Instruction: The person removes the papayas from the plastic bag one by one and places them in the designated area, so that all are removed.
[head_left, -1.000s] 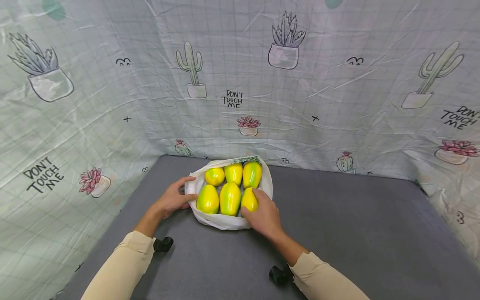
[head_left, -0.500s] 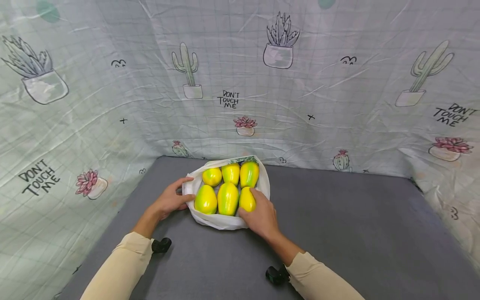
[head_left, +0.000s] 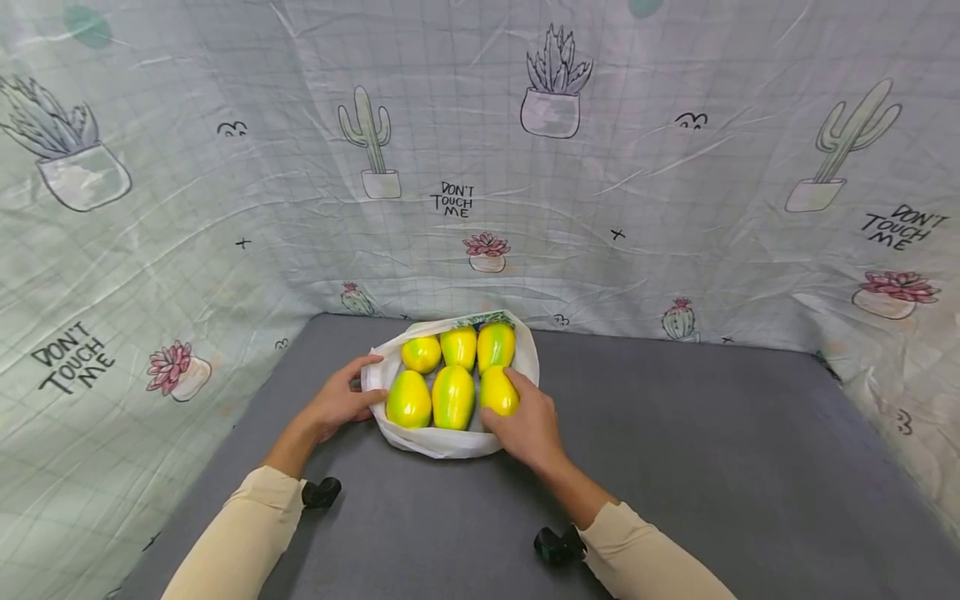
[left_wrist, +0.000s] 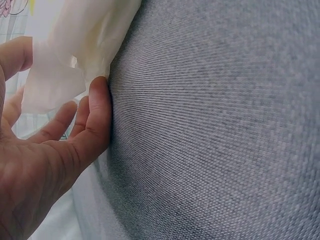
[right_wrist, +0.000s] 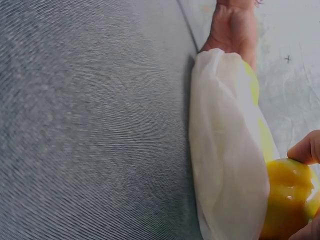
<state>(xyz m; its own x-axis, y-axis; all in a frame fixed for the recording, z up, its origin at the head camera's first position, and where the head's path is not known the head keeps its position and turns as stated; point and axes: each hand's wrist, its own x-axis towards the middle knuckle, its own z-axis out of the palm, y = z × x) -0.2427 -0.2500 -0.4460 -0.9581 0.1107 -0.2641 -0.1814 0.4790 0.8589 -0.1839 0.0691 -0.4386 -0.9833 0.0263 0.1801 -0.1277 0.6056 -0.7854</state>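
Yellow-green fruits (head_left: 453,398), six in number, are in two rows of three inside the white bag (head_left: 446,445), which rests on the grey surface (head_left: 712,450). With my right hand (head_left: 531,427) I grip the near right fruit (head_left: 498,392), between thumb and fingers. My left hand (head_left: 337,402) holds the bag at its left edge, the thumb on the near side.

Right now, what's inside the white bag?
Five yellow-green fruits lie in the white bag, three far and two near. The right hand grips a sixth fruit at the bag's mouth. Anything under the fruits is covered.
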